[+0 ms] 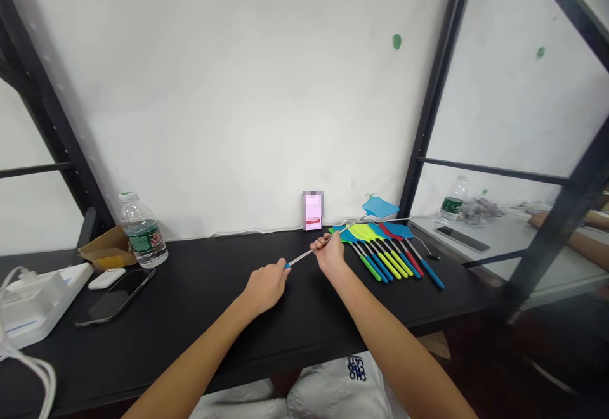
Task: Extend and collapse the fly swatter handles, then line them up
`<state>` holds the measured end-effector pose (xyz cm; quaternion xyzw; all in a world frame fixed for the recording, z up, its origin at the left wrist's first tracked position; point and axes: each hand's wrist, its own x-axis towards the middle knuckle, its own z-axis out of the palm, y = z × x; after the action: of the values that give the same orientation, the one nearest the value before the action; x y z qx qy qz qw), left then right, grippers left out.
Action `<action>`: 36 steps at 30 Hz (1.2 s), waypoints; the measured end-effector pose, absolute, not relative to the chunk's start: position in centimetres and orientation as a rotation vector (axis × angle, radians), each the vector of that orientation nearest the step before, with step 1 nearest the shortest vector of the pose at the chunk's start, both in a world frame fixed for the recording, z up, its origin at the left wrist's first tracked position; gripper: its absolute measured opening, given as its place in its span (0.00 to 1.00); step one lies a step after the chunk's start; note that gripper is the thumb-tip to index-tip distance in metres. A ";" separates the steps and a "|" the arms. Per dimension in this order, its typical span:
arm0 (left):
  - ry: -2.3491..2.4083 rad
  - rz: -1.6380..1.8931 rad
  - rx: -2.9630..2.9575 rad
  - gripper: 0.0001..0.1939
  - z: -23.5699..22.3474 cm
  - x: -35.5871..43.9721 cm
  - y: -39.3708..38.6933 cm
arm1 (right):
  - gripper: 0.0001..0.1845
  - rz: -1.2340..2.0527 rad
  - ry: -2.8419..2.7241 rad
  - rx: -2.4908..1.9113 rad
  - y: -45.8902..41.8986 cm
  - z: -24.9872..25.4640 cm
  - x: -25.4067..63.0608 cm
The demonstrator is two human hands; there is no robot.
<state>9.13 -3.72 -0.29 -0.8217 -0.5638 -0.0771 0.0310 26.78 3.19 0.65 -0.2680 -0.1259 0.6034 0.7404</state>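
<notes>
A blue fly swatter (380,207) with a metal rod is held aslant above the black table (204,298), its head up to the right. My left hand (267,284) is closed around the blue handle, most of which it hides. Further up, my right hand (329,251) has its fingers curled around the metal rod. To the right of that hand, several fly swatters with green, blue, yellow and red handles (392,263) lie side by side on the table, their heads overlapping toward the wall.
A phone (313,210) with a lit screen leans on the wall. At left are a water bottle (144,234), a cardboard box (107,248), a white case (106,278), a dark phone (115,298) and a white power strip (57,302) with cables. Black frame posts (431,96) flank the table.
</notes>
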 end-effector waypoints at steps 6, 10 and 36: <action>-1.674 -0.340 -2.542 0.19 -0.4 13.3 -2.7 | 0.22 1.320 -0.236 -0.630 1.9 0.6 25.1; -1.629 -0.381 -2.591 0.20 -0.7 14.6 -2.7 | 0.23 1.336 -0.179 -0.647 1.4 0.9 25.2; -2.207 -0.770 -3.742 0.30 0.4 13.8 -1.8 | 0.26 1.279 -0.305 -0.492 1.9 2.1 29.6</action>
<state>13.84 -1.81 0.36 -0.6826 -0.4027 -0.1404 -0.5934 29.62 1.91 2.10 -0.2261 -0.1402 0.5883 0.7637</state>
